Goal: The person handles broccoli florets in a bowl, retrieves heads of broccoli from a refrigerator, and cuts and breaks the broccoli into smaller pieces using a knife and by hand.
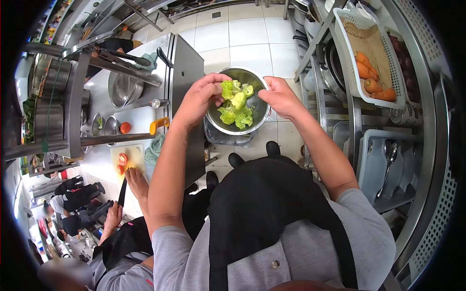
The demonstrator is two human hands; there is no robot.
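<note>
A round metal bowl is held up in front of my body, with several green broccoli or lettuce-like pieces inside. My right hand grips the bowl's right rim, thumb over the edge. At the upper left rim, my left hand has its fingers curled into the bowl against the green pieces. Below the bowl, a bin with a dark plastic liner partly shows.
Left, a co-worker's hands hold a knife and sliced tomato on a cutting board. A metal counter stands beside me. On the right, a rack bears a white basket with carrots and a cutlery tray.
</note>
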